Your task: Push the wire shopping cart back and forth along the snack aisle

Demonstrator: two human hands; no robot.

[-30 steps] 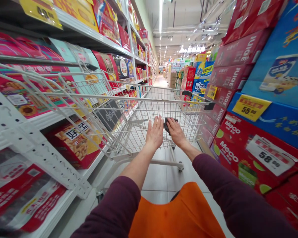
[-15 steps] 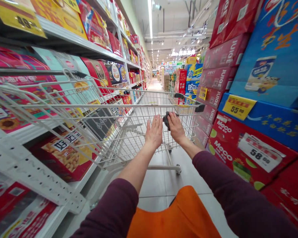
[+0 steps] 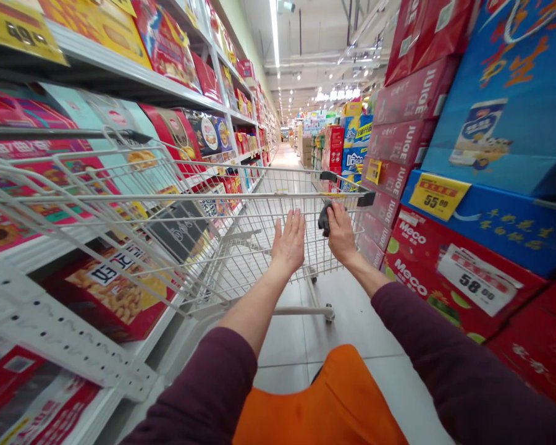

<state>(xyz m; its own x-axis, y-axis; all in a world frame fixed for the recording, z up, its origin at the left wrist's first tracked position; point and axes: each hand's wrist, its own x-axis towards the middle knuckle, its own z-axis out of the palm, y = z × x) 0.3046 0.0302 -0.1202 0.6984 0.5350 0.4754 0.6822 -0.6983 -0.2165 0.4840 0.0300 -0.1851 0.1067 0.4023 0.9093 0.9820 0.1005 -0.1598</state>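
A wire shopping cart (image 3: 254,198) stands sideways across the aisle, its mesh side facing me. My left hand (image 3: 288,243) is at the side wires with fingers straight and together, palm toward the cart and nothing in it; whether it touches the wires I cannot tell. To its right, my right hand (image 3: 341,235) grips a dark, crumpled cloth (image 3: 325,219) against the side mesh, just below the top rail and near the cart's black corner piece (image 3: 366,199). My right fingers partly hide the cloth.
Shelves (image 3: 134,74) of boxed goods run along the left, close to the cart. Stacked drink cartons (image 3: 445,259) rise on the right, near the cart's end. A perforated white shelf upright (image 3: 65,334) is at the lower left. The tiled floor (image 3: 301,346) shows beneath the cart.
My right hand has moved right along the cart's side with the dark cloth, away from my left hand. My left hand stays in nearly the same place.
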